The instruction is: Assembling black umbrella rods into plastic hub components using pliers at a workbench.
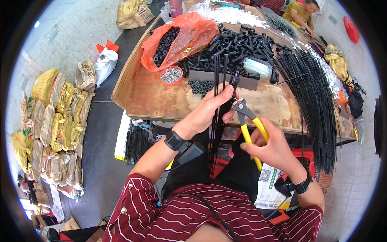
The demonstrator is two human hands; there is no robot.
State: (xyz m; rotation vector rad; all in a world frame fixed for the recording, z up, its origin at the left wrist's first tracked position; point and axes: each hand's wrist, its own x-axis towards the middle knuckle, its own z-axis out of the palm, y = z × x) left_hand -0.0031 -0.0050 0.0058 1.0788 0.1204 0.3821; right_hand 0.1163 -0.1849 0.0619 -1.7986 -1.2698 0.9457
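Upright in my left hand (209, 107) are several long thin black rods (217, 74), their lower ends hanging over my lap. At the fingertips of that hand sits a small black tubular fitting (235, 79). My right hand (273, 142) is closed round the yellow handles of a pair of pliers (259, 125). The metal jaws of the pliers are beside my left fingers, close under the fitting; whether they grip anything I cannot make out. Behind the hands, small black rings (200, 86) lie on the wooden table (161, 101).
A heap of black tubular parts (231, 46) covers the table's middle, beside a red plastic bag (189, 36) and a red-rimmed tub of small metal pieces (171, 75). Long black rods (310, 101) overhang the right edge. Another person (300, 14) works at the far right. Sacks (52, 125) stand left.
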